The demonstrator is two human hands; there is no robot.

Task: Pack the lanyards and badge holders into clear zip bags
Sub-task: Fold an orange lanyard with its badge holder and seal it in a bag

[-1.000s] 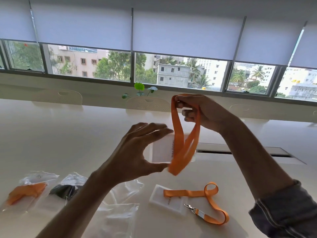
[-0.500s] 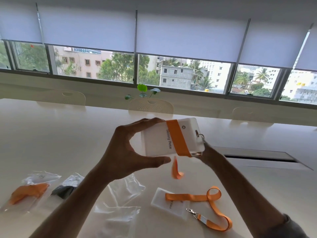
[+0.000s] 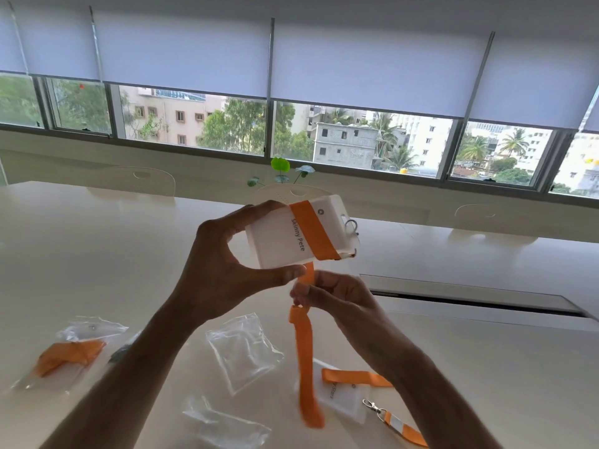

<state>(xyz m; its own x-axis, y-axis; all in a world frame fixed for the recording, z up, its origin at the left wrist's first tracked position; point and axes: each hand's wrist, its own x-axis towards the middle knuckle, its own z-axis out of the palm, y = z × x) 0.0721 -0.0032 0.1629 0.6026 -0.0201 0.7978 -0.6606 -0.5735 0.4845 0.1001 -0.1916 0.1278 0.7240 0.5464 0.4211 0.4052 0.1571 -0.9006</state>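
Note:
My left hand grips a white badge holder in the air, thumb under it and fingers on top. One turn of an orange lanyard lies across the holder's face. Just below it, my right hand pinches the lanyard, whose loose end hangs down toward the table. A second badge holder with its own orange lanyard lies on the table under my right forearm. Two empty clear zip bags lie flat, one in the middle and one nearer me.
At the left lies a filled zip bag with an orange lanyard inside; another bag with something dark shows behind my left forearm. The white table has a long cable slot at the right. Chairs and a small plant stand beyond.
The lanyard loop held high by my right hand has been wound across the holder. My right hand came down below the holder and now pinches the hanging strap, which hangs lower.

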